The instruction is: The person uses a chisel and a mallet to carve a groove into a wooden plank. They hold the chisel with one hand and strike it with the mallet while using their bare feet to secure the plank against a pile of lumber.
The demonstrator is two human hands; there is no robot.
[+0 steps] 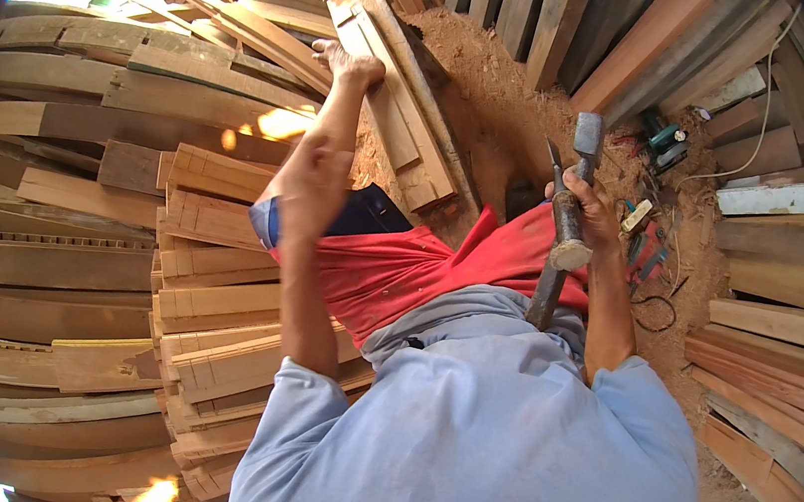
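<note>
In my right hand [590, 209] are a hammer [587, 138] with a grey metal head and a narrow pointed blade, probably a chisel [553, 153], gripped together over my red-clad lap. A dark shaft runs down from this grip toward my waist. My left hand [315, 185] is smeared by motion above my bent left knee, and its fingers cannot be made out. Beyond it, my bare left foot [348, 64] rests against a pale wooden workpiece [394, 115] with a recess cut in it. This piece lies slantwise along a thicker board [424, 73].
Stacked boards [50, 178] fill the left side, with marked wooden pieces [218, 359] close by my left arm. A green power tool [669, 138], hand tools and a cable [766, 105] lie at right on the sawdust-covered floor [467, 48]. More timber [781, 268] lines the right edge.
</note>
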